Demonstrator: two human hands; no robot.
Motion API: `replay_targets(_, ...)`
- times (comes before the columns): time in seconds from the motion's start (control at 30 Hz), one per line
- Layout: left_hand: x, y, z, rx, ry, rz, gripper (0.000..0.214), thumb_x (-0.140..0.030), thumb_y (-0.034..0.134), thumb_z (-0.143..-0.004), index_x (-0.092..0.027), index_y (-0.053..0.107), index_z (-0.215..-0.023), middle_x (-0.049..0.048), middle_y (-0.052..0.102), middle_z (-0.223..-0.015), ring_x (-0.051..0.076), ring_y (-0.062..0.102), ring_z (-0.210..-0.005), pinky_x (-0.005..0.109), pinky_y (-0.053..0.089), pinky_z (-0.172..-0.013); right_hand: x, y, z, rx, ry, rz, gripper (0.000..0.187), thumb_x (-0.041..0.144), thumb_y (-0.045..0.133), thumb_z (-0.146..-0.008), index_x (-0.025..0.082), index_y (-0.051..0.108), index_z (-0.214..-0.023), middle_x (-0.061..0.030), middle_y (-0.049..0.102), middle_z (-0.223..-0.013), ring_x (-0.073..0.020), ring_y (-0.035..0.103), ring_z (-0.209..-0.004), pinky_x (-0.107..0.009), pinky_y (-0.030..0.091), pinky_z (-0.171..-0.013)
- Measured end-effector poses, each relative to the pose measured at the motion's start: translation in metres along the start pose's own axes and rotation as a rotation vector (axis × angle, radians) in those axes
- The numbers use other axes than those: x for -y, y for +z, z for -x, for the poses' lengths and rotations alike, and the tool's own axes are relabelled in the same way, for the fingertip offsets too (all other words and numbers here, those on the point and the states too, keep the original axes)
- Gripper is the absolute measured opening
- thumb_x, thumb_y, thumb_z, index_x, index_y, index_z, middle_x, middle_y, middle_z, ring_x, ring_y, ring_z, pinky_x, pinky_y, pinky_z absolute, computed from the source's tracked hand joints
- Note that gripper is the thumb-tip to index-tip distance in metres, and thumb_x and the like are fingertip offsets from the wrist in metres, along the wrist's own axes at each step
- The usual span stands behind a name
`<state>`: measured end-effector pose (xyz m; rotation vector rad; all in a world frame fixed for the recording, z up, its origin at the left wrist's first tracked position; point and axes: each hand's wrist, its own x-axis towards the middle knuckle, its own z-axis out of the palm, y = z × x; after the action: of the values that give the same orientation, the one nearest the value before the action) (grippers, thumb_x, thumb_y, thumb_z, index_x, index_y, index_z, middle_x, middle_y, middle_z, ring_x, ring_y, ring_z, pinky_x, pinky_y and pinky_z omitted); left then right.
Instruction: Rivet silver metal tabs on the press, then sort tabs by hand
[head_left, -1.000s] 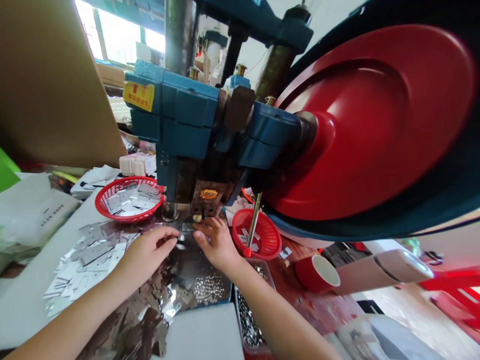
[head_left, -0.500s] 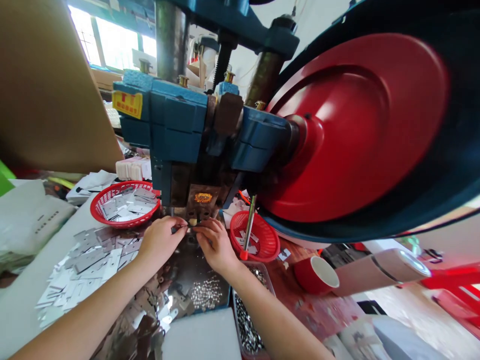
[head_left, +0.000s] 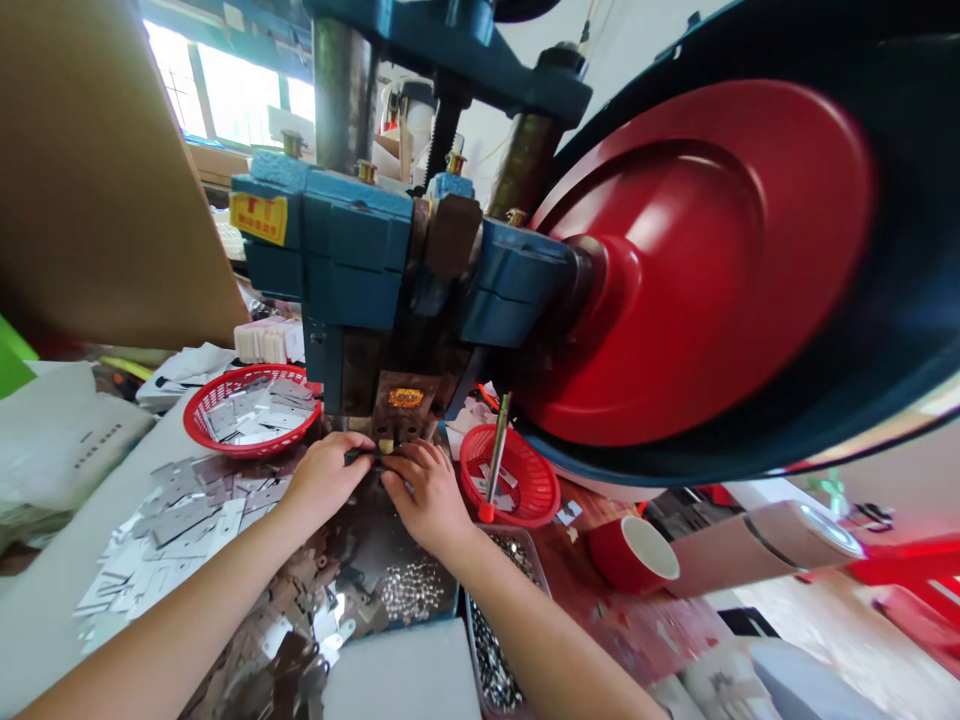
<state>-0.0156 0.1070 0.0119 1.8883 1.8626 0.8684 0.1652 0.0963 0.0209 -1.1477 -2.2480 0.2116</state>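
My left hand (head_left: 324, 475) and my right hand (head_left: 427, 492) meet fingertip to fingertip under the die of a blue punch press (head_left: 352, 260). Both pinch at a small metal piece just below the ram's brass-coloured block (head_left: 405, 398); the piece itself is almost hidden by the fingers. A pile of flat silver metal plates (head_left: 165, 520) lies by my left forearm. Small shiny rivets (head_left: 409, 588) lie loose on the dark press bed in front of my wrists.
A big red flywheel (head_left: 705, 270) fills the right. One red basket (head_left: 251, 408) holds plates at the left, a smaller red basket (head_left: 517, 480) sits right of the die beside a red-tipped rod (head_left: 491, 465). A red cup (head_left: 634, 550), a rivet tray (head_left: 491, 650) and cardboard (head_left: 97, 170) surround.
Both hands have moved forward and closed together under the die; a second ago they were slightly apart and nearer to me. The view has shifted a little.
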Motion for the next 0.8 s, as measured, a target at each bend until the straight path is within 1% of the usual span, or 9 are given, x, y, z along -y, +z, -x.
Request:
replay_targets(0.07, -0.001, 0.0, 0.001, -0.01, 0.012, 0.005, 0.027, -0.036, 0.051, -0.078, -0.024, 0.07, -0.092, 0.0033, 0.07, -0.102, 0.023, 0.062, -0.099, 0.037, 0.045, -0.093, -0.004, -0.001, 0.003, -0.027, 0.005, -0.061, 0.026, 0.032, 0.05, -0.091, 0.024, 0.064, -0.113, -0.005, 0.063, -0.118, -0.0226, 0.048, -0.119, -0.044, 0.037, -0.104)
replay_targets(0.13, -0.003, -0.002, 0.003, -0.02, 0.028, 0.005, 0.026, -0.036, 0.051, -0.078, -0.024, 0.07, -0.091, 0.0033, 0.07, -0.102, 0.023, 0.061, -0.099, 0.038, 0.045, -0.094, -0.006, -0.002, 0.007, -0.047, 0.0, -0.076, 0.03, 0.03, 0.049, -0.091, 0.024, 0.061, -0.118, -0.0055, 0.061, -0.121, -0.023, 0.047, -0.121, -0.044, 0.036, -0.105)
replay_targets(0.37, -0.004, -0.003, 0.006, -0.032, 0.08, 0.005, 0.026, -0.034, 0.05, -0.079, -0.022, 0.07, -0.091, 0.006, 0.069, -0.101, 0.026, 0.06, -0.099, 0.043, 0.043, -0.096, 0.002, -0.008, 0.007, 0.058, -0.036, 0.128, 0.03, 0.04, 0.056, -0.088, 0.033, 0.062, -0.116, -0.0024, 0.058, -0.127, -0.0288, 0.04, -0.127, -0.056, 0.024, -0.108)
replay_targets(0.47, -0.001, 0.0, 0.003, -0.008, 0.107, 0.039, 0.027, -0.03, 0.048, -0.08, -0.021, 0.069, -0.095, 0.0058, 0.068, -0.102, 0.024, 0.061, -0.1, 0.038, 0.044, -0.095, 0.007, -0.009, 0.003, 0.052, -0.048, 0.168, 0.029, 0.042, 0.055, -0.088, 0.032, 0.062, -0.115, -0.0032, 0.059, -0.125, -0.0292, 0.04, -0.127, -0.058, 0.019, -0.109)
replay_targets(0.53, 0.0, 0.003, 0.001, 0.0, 0.118, 0.064, 0.028, -0.028, 0.046, -0.08, -0.02, 0.068, -0.096, 0.0057, 0.068, -0.103, 0.022, 0.061, -0.101, 0.035, 0.045, -0.095, 0.009, -0.008, -0.001, 0.049, -0.037, 0.148, 0.027, 0.042, 0.053, -0.089, 0.032, 0.063, -0.112, -0.0028, 0.061, -0.122, -0.0284, 0.041, -0.126, -0.057, 0.021, -0.109)
replay_targets(0.63, -0.001, 0.002, -0.001, -0.005, 0.112, 0.087, 0.026, -0.03, 0.047, -0.08, -0.02, 0.067, -0.094, 0.0059, 0.068, -0.101, 0.022, 0.062, -0.099, 0.034, 0.045, -0.095, 0.005, -0.006, -0.003, 0.025, -0.001, 0.012, 0.024, 0.039, 0.053, -0.09, 0.029, 0.066, -0.106, -0.0026, 0.062, -0.12, -0.026, 0.046, -0.123, -0.051, 0.03, -0.106)
replay_targets(0.7, -0.001, -0.003, -0.001, -0.02, 0.089, 0.098, 0.026, -0.033, 0.048, -0.081, -0.019, 0.067, -0.094, 0.0062, 0.068, -0.099, 0.022, 0.062, -0.097, 0.036, 0.046, -0.093, -0.002, -0.006, 0.002, -0.04, 0.041, -0.137, 0.024, 0.035, 0.051, -0.09, 0.026, 0.067, -0.105, -0.0049, 0.063, -0.119, -0.0238, 0.05, -0.118, -0.045, 0.037, -0.103)
replay_targets(0.73, -0.001, -0.007, 0.0, -0.029, 0.072, 0.104, 0.027, -0.034, 0.048, -0.081, -0.019, 0.066, -0.095, 0.0062, 0.068, -0.099, 0.022, 0.062, -0.096, 0.036, 0.047, -0.091, -0.006, -0.007, 0.007, -0.088, 0.086, -0.224, 0.025, 0.034, 0.049, -0.091, 0.024, 0.067, -0.104, -0.0065, 0.064, -0.116, -0.0229, 0.054, -0.114, -0.042, 0.04, -0.1)
replay_targets(0.8, 0.001, -0.016, 0.006, -0.046, 0.034, 0.114, 0.029, -0.036, 0.048, -0.082, -0.019, 0.065, -0.097, 0.0062, 0.067, -0.1, 0.022, 0.062, -0.093, 0.037, 0.048, -0.088, -0.015, -0.012, 0.022, -0.185, 0.256, -0.419, 0.03, 0.037, 0.046, -0.091, 0.021, 0.067, -0.104, -0.0086, 0.068, -0.105, -0.022, 0.061, -0.101, -0.038, 0.047, -0.091)
